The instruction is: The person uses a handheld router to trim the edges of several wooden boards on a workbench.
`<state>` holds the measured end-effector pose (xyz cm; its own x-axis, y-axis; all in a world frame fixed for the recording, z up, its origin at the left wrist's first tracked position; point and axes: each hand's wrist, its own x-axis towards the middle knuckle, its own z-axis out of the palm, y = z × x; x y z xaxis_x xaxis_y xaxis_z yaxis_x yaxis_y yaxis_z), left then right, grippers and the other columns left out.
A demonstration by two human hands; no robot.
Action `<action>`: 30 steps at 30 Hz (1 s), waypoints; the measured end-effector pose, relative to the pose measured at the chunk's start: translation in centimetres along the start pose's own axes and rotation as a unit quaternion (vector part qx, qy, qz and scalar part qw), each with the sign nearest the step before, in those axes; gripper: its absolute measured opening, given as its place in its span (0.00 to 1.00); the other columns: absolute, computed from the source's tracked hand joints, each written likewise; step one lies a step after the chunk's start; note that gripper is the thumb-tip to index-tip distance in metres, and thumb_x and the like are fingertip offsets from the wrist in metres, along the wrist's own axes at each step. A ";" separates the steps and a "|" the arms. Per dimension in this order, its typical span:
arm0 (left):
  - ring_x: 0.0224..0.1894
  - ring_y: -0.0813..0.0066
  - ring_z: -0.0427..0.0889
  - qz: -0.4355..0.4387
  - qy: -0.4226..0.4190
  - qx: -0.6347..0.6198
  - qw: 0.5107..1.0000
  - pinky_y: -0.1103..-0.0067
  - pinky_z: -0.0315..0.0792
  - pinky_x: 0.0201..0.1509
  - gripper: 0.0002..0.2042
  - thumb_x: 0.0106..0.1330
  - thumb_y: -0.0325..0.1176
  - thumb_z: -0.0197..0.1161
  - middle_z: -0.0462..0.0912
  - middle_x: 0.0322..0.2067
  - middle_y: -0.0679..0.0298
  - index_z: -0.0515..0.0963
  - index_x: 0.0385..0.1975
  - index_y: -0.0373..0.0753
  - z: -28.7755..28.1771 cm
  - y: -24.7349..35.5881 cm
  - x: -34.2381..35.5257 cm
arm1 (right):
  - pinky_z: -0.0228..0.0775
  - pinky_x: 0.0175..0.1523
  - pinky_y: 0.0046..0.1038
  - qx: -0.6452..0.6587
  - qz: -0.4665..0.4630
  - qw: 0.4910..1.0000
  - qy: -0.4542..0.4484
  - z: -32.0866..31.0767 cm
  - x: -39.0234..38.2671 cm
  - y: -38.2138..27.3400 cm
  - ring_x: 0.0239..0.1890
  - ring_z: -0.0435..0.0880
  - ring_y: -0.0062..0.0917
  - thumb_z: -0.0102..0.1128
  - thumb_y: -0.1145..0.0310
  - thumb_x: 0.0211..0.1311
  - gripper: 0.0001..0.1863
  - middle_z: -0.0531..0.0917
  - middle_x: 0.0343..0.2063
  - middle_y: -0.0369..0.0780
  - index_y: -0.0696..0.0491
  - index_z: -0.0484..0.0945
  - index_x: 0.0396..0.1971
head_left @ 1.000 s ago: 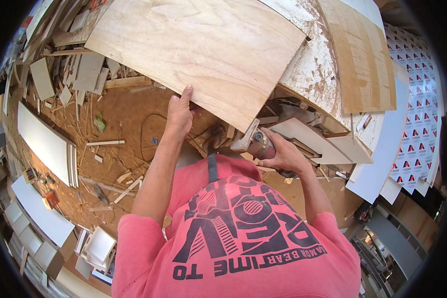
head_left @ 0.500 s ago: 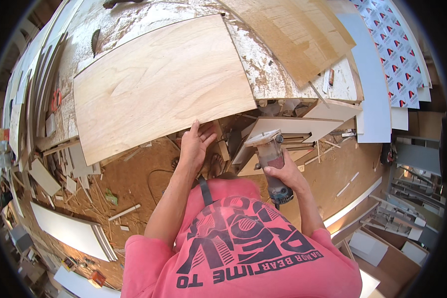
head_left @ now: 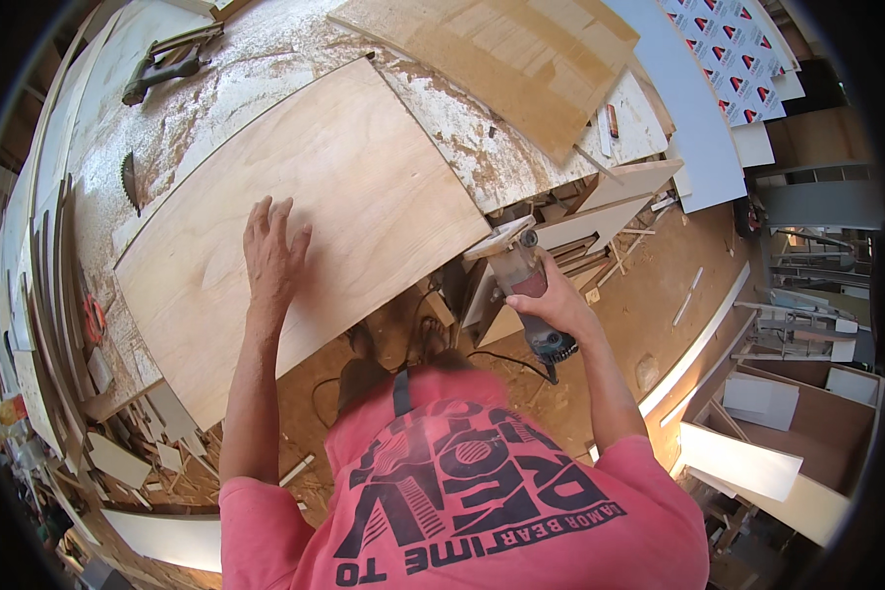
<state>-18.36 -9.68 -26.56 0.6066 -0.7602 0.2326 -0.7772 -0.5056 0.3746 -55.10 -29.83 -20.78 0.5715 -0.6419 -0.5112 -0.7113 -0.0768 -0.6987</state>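
My right hand [head_left: 558, 303] is wrapped round the body of a trim router [head_left: 514, 267], its flat base up by the panel's near right corner. A dark cord trails from the tool's lower end. The pale plywood panel [head_left: 383, 162] lies flat on a worn, paint-flecked workbench [head_left: 275, 74], its near edge overhanging. Over the panel's left half, my left hand [head_left: 277, 254] is open, palm down, with the fingers stretched out. Whether its palm presses on the wood, I cannot tell.
A brown sheet [head_left: 521, 59] lies at the bench's far right. On the left are a cordless tool [head_left: 172, 67], a curved saw blade [head_left: 130, 182] and orange-handled scissors [head_left: 93, 320]. Offcuts [head_left: 118, 460] litter the floor. Boards [head_left: 600, 218] lean beneath the bench's right end.
My left hand has moved from the panel's near edge onto or over its face. The router has come up to the near right corner. The view has shifted and turned.
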 end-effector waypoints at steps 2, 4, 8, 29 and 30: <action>0.73 0.54 0.54 0.034 -0.027 0.056 0.997 0.56 0.48 0.74 0.24 0.70 0.46 0.58 0.60 0.69 0.53 0.69 0.63 0.47 0.9 -1.1 1.3 | 0.62 0.67 0.36 -0.024 0.017 1.000 0.002 0.2 -0.2 -0.5 0.63 0.72 0.44 0.75 0.48 0.40 0.59 0.73 0.59 0.57 0.60 0.54 0.70; 0.73 0.53 0.52 0.050 -0.019 0.066 0.996 0.57 0.47 0.75 0.25 0.70 0.46 0.58 0.59 0.69 0.53 0.68 0.65 0.47 1.6 -1.4 1.5 | 0.61 0.67 0.36 -0.056 0.037 0.998 0.005 0.5 0.0 -0.9 0.63 0.72 0.44 0.75 0.49 0.40 0.58 0.72 0.59 0.57 0.59 0.54 0.69; 0.74 0.54 0.51 0.061 -0.013 0.073 0.995 0.55 0.45 0.75 0.26 0.70 0.50 0.56 0.59 0.69 0.53 0.68 0.66 0.48 2.4 -1.9 1.4 | 0.63 0.65 0.36 -0.040 0.034 0.998 0.017 1.4 0.0 -1.1 0.62 0.73 0.45 0.75 0.50 0.40 0.58 0.74 0.58 0.57 0.59 0.54 0.70; 0.75 0.51 0.49 0.056 -0.032 0.047 0.997 0.55 0.39 0.76 0.27 0.70 0.48 0.55 0.56 0.71 0.50 0.67 0.66 0.44 1.8 -1.5 1.4 | 0.62 0.66 0.36 -0.051 0.057 0.997 0.006 1.8 0.1 -1.4 0.63 0.72 0.44 0.75 0.47 0.38 0.61 0.72 0.59 0.56 0.59 0.53 0.70; 0.75 0.51 0.48 0.056 -0.034 0.049 0.997 0.55 0.39 0.76 0.27 0.70 0.48 0.55 0.56 0.71 0.50 0.67 0.67 0.44 1.9 -1.4 1.4 | 0.63 0.65 0.35 -0.056 0.049 0.997 0.011 2.2 0.0 -0.7 0.61 0.74 0.42 0.75 0.46 0.39 0.61 0.73 0.58 0.55 0.59 0.52 0.70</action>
<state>-16.71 -10.83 -28.42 0.5054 -0.8382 0.2048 -0.8536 -0.4512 0.2603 -53.75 -28.14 -21.40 0.4886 -0.6665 -0.5630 -0.8056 -0.0968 -0.5845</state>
